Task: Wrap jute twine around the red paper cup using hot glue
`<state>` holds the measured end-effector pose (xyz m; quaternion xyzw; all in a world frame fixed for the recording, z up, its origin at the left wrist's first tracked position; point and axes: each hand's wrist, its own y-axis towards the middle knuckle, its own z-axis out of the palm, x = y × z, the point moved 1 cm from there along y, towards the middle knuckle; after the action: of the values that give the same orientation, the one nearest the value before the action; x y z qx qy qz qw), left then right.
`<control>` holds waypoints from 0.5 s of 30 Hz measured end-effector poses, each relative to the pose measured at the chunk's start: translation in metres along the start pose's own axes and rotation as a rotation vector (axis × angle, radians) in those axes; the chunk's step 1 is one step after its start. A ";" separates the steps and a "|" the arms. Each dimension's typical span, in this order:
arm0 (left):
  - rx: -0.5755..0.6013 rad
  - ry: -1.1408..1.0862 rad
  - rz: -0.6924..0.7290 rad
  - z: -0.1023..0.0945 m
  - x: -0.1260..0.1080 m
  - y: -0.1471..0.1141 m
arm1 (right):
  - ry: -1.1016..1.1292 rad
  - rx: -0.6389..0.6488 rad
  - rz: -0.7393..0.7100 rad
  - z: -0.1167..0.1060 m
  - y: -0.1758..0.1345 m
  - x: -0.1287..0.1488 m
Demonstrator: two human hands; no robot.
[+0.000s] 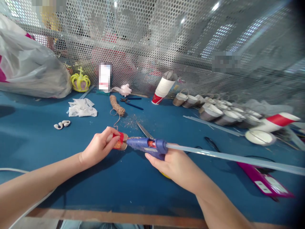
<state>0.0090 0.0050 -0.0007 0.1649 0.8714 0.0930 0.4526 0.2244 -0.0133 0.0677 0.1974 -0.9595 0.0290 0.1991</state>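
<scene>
My left hand [101, 144] is closed around a small red paper cup [121, 140] that lies on its side, with a brown band of twine near its right end. In my right hand [175, 165] is a blue hot glue gun [145, 145], its nozzle pointing left and touching or nearly touching the cup's twine. A long clear glue stick [228, 159] juts out from the gun's back to the right. Twine runs from the cup up to a skein of brown twine [116, 105]. Scissors [144, 131] lie partly hidden beneath the gun.
Pliers [132, 103], a crumpled white tissue [82, 107] and a yellow crown [80, 82] lie toward the back. A stack of paper cups [164, 87] leans by the mesh. Several twine-wrapped cups [212, 112] stand right, near a purple packet [264, 181]. A plastic bag [33, 63] fills the left.
</scene>
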 end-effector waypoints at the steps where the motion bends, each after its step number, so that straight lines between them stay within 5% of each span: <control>1: 0.002 -0.005 -0.007 0.000 0.000 0.000 | -0.001 0.011 -0.005 0.000 0.000 0.000; 7: 0.009 0.000 -0.047 -0.001 -0.001 0.001 | 0.102 0.052 0.063 0.000 0.001 0.001; 12: -0.026 -0.019 -0.015 -0.001 -0.001 0.001 | 0.420 0.116 0.206 -0.007 0.006 -0.005; 15: -0.054 -0.009 0.016 -0.002 0.000 0.000 | 0.568 0.034 0.220 -0.016 0.015 -0.020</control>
<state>0.0079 0.0045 0.0004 0.1599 0.8651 0.1192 0.4602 0.2411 0.0102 0.0750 0.0798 -0.8802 0.1207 0.4519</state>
